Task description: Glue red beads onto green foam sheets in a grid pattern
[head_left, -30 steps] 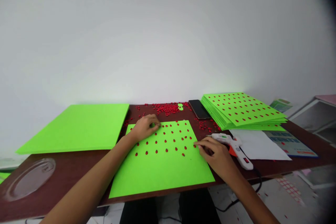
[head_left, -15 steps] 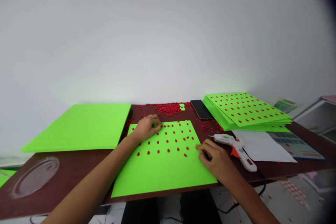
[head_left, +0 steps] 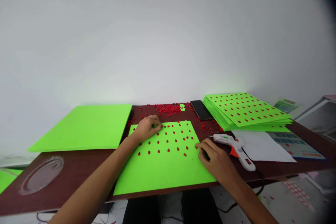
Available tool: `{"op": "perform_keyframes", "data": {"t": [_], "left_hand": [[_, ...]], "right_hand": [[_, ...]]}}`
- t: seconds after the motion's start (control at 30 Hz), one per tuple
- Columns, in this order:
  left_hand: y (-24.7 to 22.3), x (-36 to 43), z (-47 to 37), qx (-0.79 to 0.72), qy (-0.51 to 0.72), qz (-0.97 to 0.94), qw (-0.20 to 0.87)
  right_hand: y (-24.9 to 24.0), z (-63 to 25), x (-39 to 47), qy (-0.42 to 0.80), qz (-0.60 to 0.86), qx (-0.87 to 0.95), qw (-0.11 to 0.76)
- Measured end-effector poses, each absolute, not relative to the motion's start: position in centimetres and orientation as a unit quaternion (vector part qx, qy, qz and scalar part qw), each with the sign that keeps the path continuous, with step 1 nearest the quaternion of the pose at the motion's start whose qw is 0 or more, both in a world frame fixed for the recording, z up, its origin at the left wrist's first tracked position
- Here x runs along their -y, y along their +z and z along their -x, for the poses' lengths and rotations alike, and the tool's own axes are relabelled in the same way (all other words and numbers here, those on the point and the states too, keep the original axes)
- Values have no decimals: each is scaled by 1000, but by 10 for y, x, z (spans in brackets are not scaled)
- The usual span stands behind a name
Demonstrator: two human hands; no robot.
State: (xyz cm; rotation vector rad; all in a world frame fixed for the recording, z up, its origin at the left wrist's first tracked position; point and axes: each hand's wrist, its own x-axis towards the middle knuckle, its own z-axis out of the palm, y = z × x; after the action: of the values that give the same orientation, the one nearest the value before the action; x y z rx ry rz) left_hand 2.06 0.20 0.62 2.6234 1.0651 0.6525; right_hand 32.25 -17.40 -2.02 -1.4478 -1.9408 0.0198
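A bright green sheet (head_left: 162, 178) lies in front of me with rows of small red oval pieces (head_left: 168, 150) on its upper part. My left hand (head_left: 148, 128) rests on the sheet's top left, thumb and finger curled together in a ring; what they hold, if anything, is too small to make out. At the sheet's right edge, my right hand (head_left: 216, 159) pinches a small red piece (head_left: 196, 146) at its fingertips, against the sheet. A white glue gun (head_left: 236, 147) with an orange trigger lies just right of that hand.
Loose red pieces (head_left: 170, 109) are heaped at the back near a phone (head_left: 201, 110). Dotted green sheets (head_left: 246, 110) are stacked on the right, beside white paper (head_left: 265, 147). Plain green sheets (head_left: 86, 126) lie left, behind a clear round lid (head_left: 43, 175). A cable (head_left: 231, 207) hangs below the table.
The view has shifted slightly. Both hands stay in nearly the same places on the sheet, the right one still at the red piece by the edge.
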Motion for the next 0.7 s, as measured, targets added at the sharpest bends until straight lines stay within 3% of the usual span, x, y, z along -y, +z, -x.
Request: {"op": "perform_keyframes", "data": {"t": [0.13, 0.2, 0.27, 0.33, 0.57, 0.7], "left_hand": [[10, -1, -20, -373, 209, -898, 102], [14, -1, -20, -378, 197, -900, 93], [19, 0, -22, -381, 182, -903, 86], [27, 3, -23, -382, 164, -906, 78], [58, 73, 12, -394, 179, -901, 34], [53, 152, 67, -436, 241, -866, 51]], "right_hand": [[-5, -352, 194, -125, 672, 600, 415], [-7, -374, 207, -160, 753, 539, 342], [-15, -392, 216, -143, 807, 525, 231], [-26, -403, 219, -110, 821, 531, 180], [-37, -391, 206, 43, 799, 506, 322], [-26, -365, 213, 130, 788, 502, 332]]}}
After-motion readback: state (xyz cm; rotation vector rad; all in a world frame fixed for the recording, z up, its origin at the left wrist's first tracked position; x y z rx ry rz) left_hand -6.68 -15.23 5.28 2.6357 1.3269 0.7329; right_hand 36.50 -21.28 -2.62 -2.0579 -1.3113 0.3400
